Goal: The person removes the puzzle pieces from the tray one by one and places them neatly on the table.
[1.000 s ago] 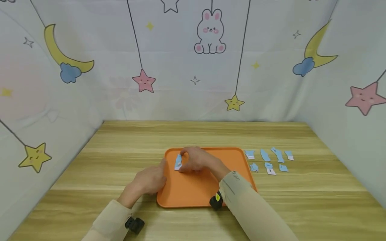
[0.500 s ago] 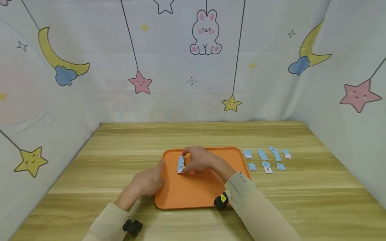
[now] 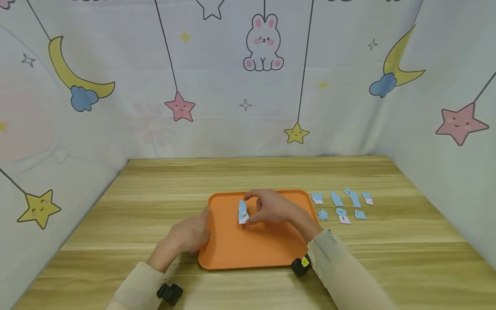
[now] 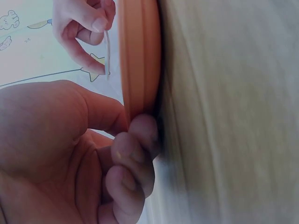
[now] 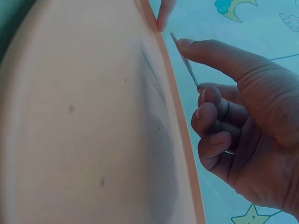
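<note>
In the head view my right hand [image 3: 273, 209] pinches an irregular light-blue and white paper piece [image 3: 242, 210] by its edges, between thumb and fingers. The right wrist view shows this piece [image 5: 190, 70] edge-on and thin, apart from the surface of the orange tray [image 5: 187, 130]. A small round whitish mark or object shows on the piece's face; I cannot tell which. My left hand [image 3: 190, 234] grips the left rim of the tray [image 3: 248, 254]. In the left wrist view, curled fingertips [image 4: 135, 154] lie against the outside of that rim.
Several more blue and white paper pieces [image 3: 336, 199] lie in two rows on the wooden table [image 3: 387, 258], just right of the tray. A printed cloth [image 3: 217, 137] with stars, moons and a rabbit encloses the back and sides.
My right hand has moved rightward over the tray, carrying the paper piece with it. The left hand stays at the tray's rim. The head view has shifted slightly.
</note>
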`<control>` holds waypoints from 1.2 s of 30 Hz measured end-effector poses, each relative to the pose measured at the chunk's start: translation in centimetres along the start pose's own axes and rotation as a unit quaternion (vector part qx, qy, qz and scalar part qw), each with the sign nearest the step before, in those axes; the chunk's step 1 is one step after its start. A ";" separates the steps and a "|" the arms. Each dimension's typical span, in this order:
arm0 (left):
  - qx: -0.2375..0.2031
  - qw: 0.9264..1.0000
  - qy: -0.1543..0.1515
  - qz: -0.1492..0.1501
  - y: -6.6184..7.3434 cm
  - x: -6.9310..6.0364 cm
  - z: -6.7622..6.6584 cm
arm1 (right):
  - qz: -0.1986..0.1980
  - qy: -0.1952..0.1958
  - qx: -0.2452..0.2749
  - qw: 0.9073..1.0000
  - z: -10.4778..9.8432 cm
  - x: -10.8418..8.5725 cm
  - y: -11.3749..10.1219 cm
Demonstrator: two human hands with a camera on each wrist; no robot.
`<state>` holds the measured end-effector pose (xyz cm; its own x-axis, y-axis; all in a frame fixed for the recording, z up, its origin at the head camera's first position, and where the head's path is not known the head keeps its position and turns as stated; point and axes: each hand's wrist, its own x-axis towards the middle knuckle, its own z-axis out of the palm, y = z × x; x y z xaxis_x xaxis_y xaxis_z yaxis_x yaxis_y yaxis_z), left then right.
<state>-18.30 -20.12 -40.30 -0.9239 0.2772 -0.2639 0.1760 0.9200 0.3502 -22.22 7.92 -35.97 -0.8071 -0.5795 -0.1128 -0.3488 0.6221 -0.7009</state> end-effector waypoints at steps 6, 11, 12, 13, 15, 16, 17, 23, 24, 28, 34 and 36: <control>0.004 1.000 0.000 0.004 1.6 -1.5 -1.2 | -0.017 0.011 0.002 1.000 -0.6 -1.2 0.9; -0.003 1.000 0.010 0.001 3.0 -2.8 -2.1 | -0.020 0.013 0.007 1.000 -1.0 -2.1 1.6; -0.011 1.000 0.013 0.001 3.4 -3.1 -2.2 | -0.020 0.012 0.006 1.000 -1.1 -2.3 1.7; -0.013 1.000 0.014 0.000 3.3 -3.1 -2.2 | -0.020 0.012 0.004 1.000 -1.2 -2.5 1.8; -0.011 1.000 0.013 0.009 2.7 -2.6 -1.8 | -0.019 0.013 -0.001 1.000 -1.3 -2.7 1.9; -0.014 1.000 0.011 0.011 2.4 -2.3 -1.7 | -0.019 0.013 -0.003 1.000 -1.3 -2.9 2.0; -0.013 1.000 0.011 0.015 1.9 -1.9 -1.4 | -0.018 0.014 -0.005 1.000 -1.4 -3.0 2.1; 0.002 1.000 0.001 0.012 -0.3 0.1 0.2 | -0.021 0.019 0.004 1.000 -1.6 -3.5 3.0; 0.003 1.000 -0.002 0.013 -0.5 0.3 0.3 | -0.021 0.021 0.008 1.000 -1.7 -3.6 3.2; -0.002 1.000 0.000 0.013 0.3 -0.4 -0.2 | -0.016 0.026 0.018 0.999 -2.1 -4.3 3.8; -0.005 1.000 0.005 0.013 0.2 -0.3 -0.2 | -0.006 0.035 0.023 0.999 -2.9 -5.2 4.4; -0.002 1.000 0.004 0.016 -0.2 0.1 0.1 | -0.003 0.037 0.023 0.999 -3.0 -5.4 4.6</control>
<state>-18.37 -20.29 -40.49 -0.9201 0.3052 -0.2456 0.2052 0.9095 0.3615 -20.93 15.53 -36.45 -0.8386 -0.5416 -0.0579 -0.3324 0.5930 -0.7334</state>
